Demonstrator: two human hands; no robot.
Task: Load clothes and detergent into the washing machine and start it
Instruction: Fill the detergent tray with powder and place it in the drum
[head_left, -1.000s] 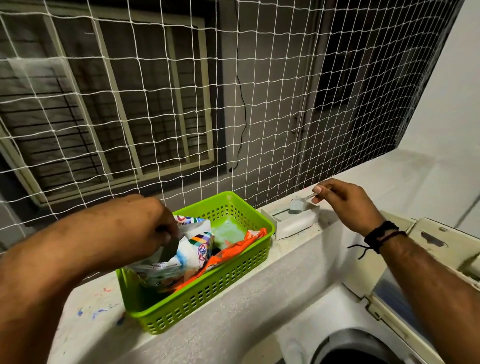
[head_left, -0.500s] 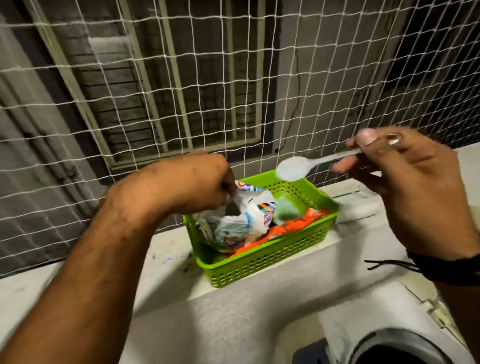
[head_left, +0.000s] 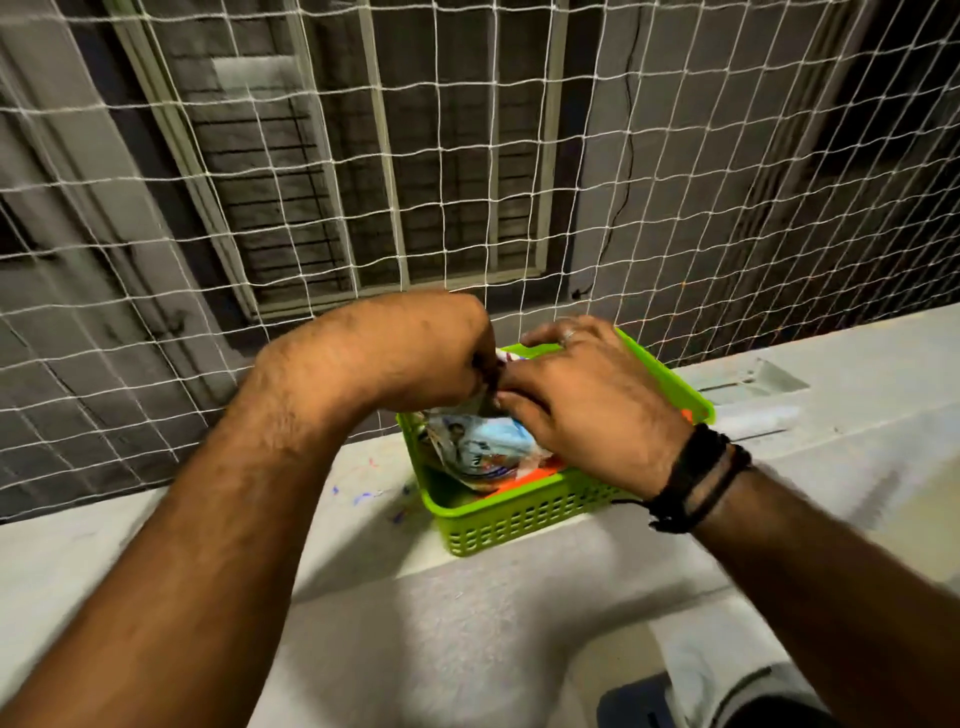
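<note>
A crumpled white and blue detergent bag (head_left: 483, 452) stands in a green plastic basket (head_left: 519, 517) on the grey ledge. My left hand (head_left: 415, 353) grips the bag's top edge from the left. My right hand (head_left: 587, 395) reaches over the basket, with thumb and forefinger pinched at the bag's mouth right beside the left hand. The white plastic spoon it carried is hidden behind the two hands. An orange packet (head_left: 543, 474) lies under the bag. A corner of the washing machine (head_left: 748, 686) shows at the bottom right, below the ledge.
A white rope net (head_left: 467, 171) closes off the space behind the ledge (head_left: 182, 525), with a barred window beyond it. A small white box (head_left: 753, 415) lies on the ledge to the right of the basket. Blue paint marks dot the ledge left of the basket.
My right hand has come down and to the left with the spoon, from above the basket to the bag's mouth. My left hand has kept its grip on the bag.
</note>
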